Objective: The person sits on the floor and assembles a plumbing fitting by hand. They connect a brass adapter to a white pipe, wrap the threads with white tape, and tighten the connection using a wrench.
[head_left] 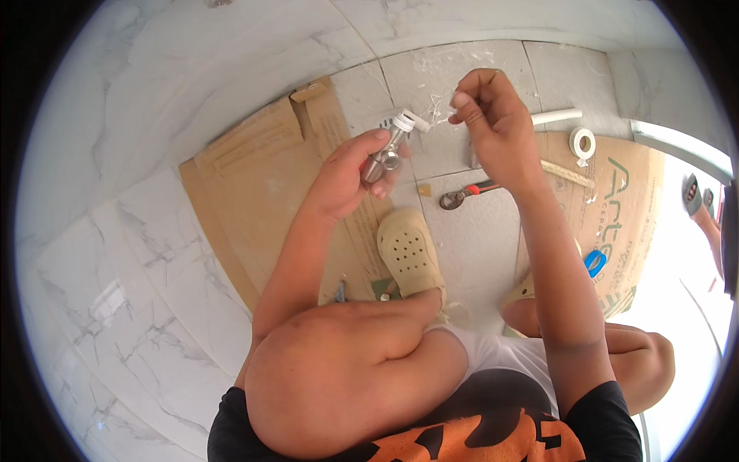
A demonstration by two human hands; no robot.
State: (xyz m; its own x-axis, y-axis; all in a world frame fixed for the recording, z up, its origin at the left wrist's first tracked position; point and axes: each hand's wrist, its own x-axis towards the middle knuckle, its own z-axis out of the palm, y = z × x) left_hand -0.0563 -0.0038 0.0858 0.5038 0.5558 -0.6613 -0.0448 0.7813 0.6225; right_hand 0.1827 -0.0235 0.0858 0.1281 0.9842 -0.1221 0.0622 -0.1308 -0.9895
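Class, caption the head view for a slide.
Left hand holds a metal fitting, white at one end; right hand pinches thin white tape beside it.

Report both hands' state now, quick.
Left hand: closed, holding the valve.
Right hand: closed, apparently pinching white tape; exact fingertip contact is too small to confirm.

- Black shirt (500, 393), with a bold orange area (493, 443) across the lower front, broken up by black angular and curved shapes
- Short black sleeves: left (227, 420) and right (604, 423), both plain
- White shorts (500, 352), plain where they show
- Beige left clog (408, 248), rounded at the toe, dotted with round holes on top
- Matching right clog (521, 291), mostly hidden
- Left hand (358, 169) and right hand (499, 115), both bare
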